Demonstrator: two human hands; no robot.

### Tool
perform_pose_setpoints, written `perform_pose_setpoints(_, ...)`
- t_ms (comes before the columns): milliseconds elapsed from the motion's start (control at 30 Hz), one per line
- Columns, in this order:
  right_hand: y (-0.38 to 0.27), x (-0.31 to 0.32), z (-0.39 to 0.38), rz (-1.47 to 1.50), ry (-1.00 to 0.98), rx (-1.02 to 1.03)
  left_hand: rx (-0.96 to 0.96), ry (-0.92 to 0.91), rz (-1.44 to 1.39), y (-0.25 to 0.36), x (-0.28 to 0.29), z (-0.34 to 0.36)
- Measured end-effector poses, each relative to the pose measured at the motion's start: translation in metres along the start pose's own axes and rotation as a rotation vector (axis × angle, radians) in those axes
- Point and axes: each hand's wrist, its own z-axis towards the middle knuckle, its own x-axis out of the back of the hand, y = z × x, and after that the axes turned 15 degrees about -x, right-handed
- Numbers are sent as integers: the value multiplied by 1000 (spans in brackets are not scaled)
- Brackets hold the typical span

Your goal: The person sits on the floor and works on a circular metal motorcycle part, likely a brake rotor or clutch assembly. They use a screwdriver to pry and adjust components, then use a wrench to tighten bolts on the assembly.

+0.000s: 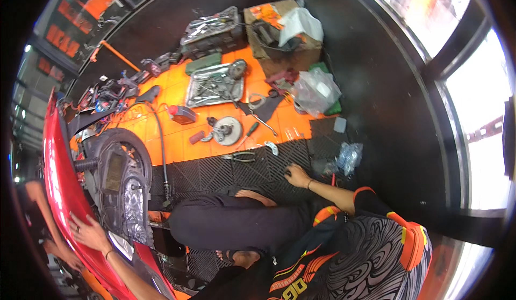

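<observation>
My left hand [88,233] lies flat with fingers spread on a red motorcycle body panel [59,182] at the lower left, holding nothing. Beside it sits a black scooter engine cover and wheel housing [124,184]. My right hand [296,175] rests fingers-down on the black grid floor mat [226,174], empty. Pliers [239,156] lie on the mat just beyond it, and a small clear plastic bag [349,155] is to its right. My legs in black trousers [236,222] are folded between the two hands.
On the orange tiles lie a round metal disc part [229,129], a green-handled screwdriver [250,129], a small red box [183,114] and a metal tray of tools [215,85]. A cardboard box [279,31] and plastic bags [317,90] stand behind. Another person's arm [45,219] shows at far left.
</observation>
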Motion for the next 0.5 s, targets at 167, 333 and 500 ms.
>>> perform_pose_setpoints(167, -5, 19, -22, -26, -165, -175, 49, 93, -17, -39, -23, 18)
perform_pose_setpoints(333, -15, 44, -9, 80, -113, -160, -17, 90, -123, -58, -19, 24)
perform_pose_setpoints(500, -45, 61, 105, 159, 145, 35, -55, 211, -182, -15, 27, 24)
